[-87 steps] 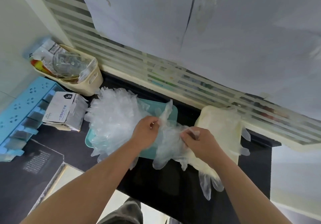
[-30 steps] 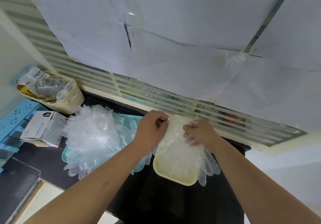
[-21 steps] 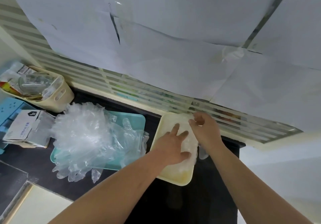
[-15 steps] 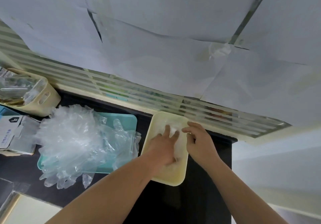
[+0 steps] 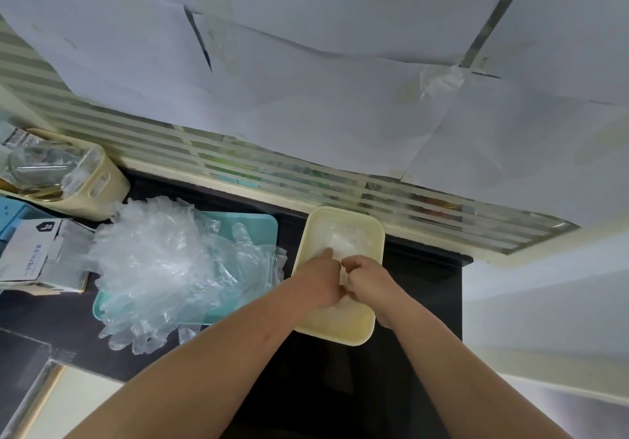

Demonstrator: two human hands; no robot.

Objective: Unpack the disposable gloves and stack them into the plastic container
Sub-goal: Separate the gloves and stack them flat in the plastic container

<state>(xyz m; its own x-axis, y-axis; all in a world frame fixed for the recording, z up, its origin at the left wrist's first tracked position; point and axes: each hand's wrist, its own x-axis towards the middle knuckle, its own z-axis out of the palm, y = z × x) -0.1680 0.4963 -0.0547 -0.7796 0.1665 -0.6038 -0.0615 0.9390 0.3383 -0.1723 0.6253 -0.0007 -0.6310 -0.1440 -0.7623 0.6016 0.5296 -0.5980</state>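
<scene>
Mostly black counter point(image 5: 340, 391), container point(image 5: 335, 334), papered wall point(image 5: 306, 115)

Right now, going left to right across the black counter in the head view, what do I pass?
white carton → pile of loose gloves lying on the teal tray → cream plastic container

— What's at your far left?
— A cream basket point(image 5: 102, 186) with a clear glass jar point(image 5: 37, 166) inside. Just in front of it, a white carton point(image 5: 34, 254) lies on your dark surface point(image 5: 323, 387).
— And ahead of you?
— White paper sheets point(image 5: 306, 64) taped above a striped glass panel point(image 5: 238, 166) — and a teal tray point(image 5: 258, 229) left of centre.
</scene>
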